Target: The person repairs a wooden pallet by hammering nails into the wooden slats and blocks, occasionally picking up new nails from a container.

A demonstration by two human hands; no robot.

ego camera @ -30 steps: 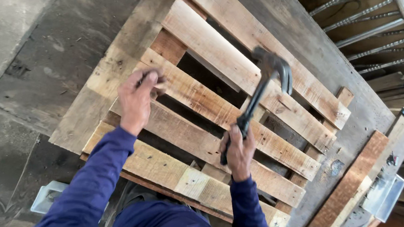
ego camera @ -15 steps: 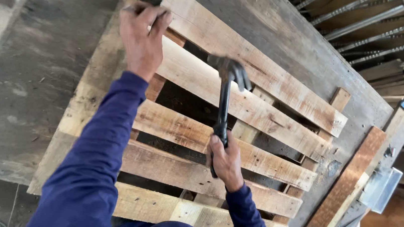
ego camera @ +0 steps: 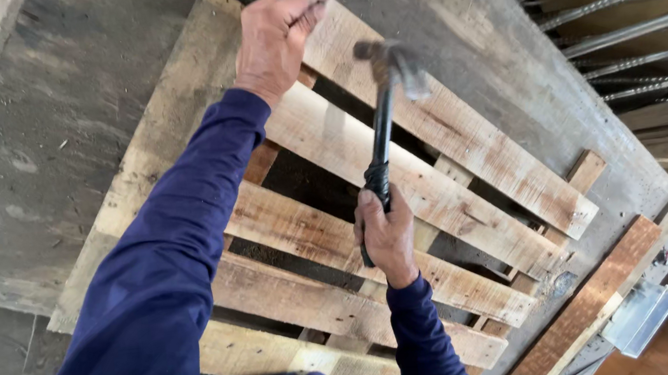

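A wooden pallet (ego camera: 434, 193) of rough slats lies on a concrete floor. My left hand (ego camera: 277, 36) reaches to its far edge, fingers pinched together on the top slat; what they pinch is too small to see. My right hand (ego camera: 385, 236) grips the black handle of a claw hammer (ego camera: 386, 91). The hammer's blurred steel head is raised above the far slat, close to the right of my left hand. Both arms wear dark blue sleeves.
A loose reddish plank (ego camera: 586, 301) lies along the pallet's right side, with a metal bracket (ego camera: 641, 316) beside it. Ribbed steel bars (ego camera: 621, 8) are stacked at the upper right. A dark board (ego camera: 502, 54) lies under the pallet's far end.
My left hand has moved from the middle slats up to the pallet's far edge. The hammer has swung from the right side to a raised position near that hand.
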